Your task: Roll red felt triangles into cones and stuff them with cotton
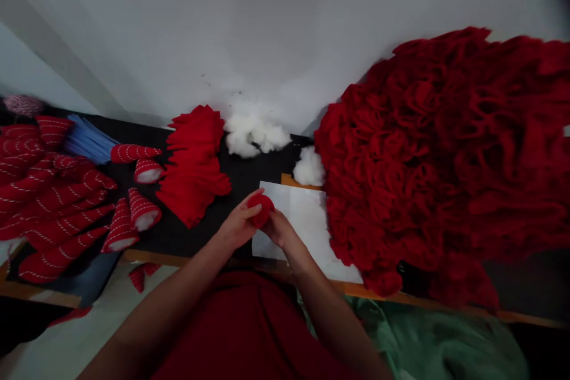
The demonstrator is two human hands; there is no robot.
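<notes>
Between my two hands is a small round red felt piece [262, 211], held above the near edge of the table. My left hand [241, 221] grips it from the left, thumb lying across its face. On the other side my right hand [279, 228] closes round its lower right edge; some of those fingers are hidden behind the piece. Beneath the hands lies a white sheet [307, 219]. White stuffing [253, 133] sits farther back against the wall, with a smaller tuft of stuffing [309, 166] to its right.
A tall heap of red felt pieces [427, 172] fills the right side. Left of my hands lies a stack of red felt [193, 166]. Farther left are stuffed red cones with white stitching [145, 211], blue strips [91, 139] and a striped pompom [23, 105]. Green cloth [440, 338] hangs below.
</notes>
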